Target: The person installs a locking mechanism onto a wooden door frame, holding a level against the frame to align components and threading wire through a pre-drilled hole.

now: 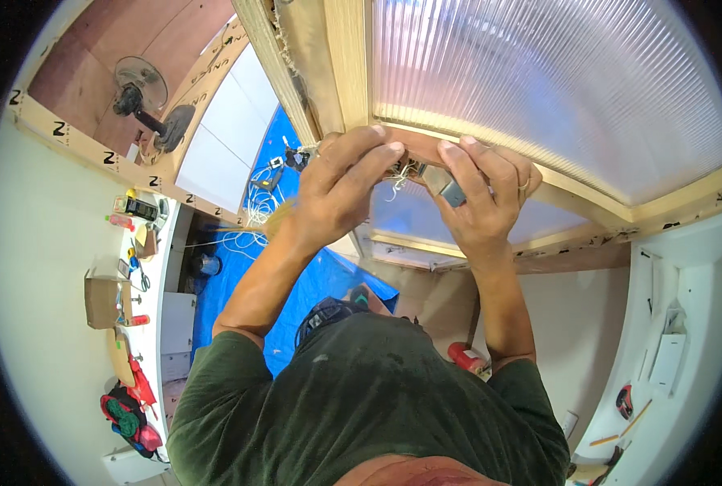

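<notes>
Both arms are raised to a pale timber frame [350,65]. A short reddish-brown wooden strip [420,144] lies along the frame's lower rail, between my hands. My left hand [332,190] is closed on the strip's left end, fingertips on its upper face. At the other end my right hand [490,190] grips it, with the index and middle fingertips on top. A grey, block-like metal piece [450,190] shows under the right fingers; its kind I cannot make out. Frayed whitish strands [397,185] hang below the strip.
A ribbed translucent panel [539,89] fills the frame at upper right. Blue sheeting [239,292] covers the floor, with tangled white cable [259,206] on it. A fan [146,105] stands at upper left. Shelves with tools line the left; a tape measure [625,401] lies at right.
</notes>
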Available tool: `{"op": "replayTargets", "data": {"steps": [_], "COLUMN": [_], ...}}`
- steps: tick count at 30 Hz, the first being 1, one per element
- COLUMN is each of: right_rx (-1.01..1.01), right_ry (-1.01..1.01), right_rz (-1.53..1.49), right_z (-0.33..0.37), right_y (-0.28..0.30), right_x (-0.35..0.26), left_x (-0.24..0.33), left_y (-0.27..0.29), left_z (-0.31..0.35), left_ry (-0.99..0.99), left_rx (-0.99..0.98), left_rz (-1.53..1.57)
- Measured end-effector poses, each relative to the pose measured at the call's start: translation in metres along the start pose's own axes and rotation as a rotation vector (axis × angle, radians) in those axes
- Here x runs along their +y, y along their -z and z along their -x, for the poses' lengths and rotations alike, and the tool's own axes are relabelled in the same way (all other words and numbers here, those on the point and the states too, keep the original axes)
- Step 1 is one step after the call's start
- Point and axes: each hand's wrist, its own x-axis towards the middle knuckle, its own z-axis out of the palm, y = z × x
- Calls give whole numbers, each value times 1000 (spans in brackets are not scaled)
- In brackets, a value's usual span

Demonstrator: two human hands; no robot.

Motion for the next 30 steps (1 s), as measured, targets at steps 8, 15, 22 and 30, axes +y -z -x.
{"op": "replayTargets", "data": {"steps": [8,15,22,30], "right_rx": [70,-30,-100,-1], "right_ry": [38,125,98,-26], "right_rz": [9,-49,-55,-30], "right_z": [1,-12,27,8], "right_y": [-16,-22,17,22], "right_x": [-8,-24,-16,6], "left_x": [-10,-12,24,23], "left_y": [14,27,20,-11], "left_z": [3,27,51,-6], "left_ry": [-20,100,154,41], "left_rx": [-30,2,-89,-48], "left_rz": [-67,-177,51,-49]}}
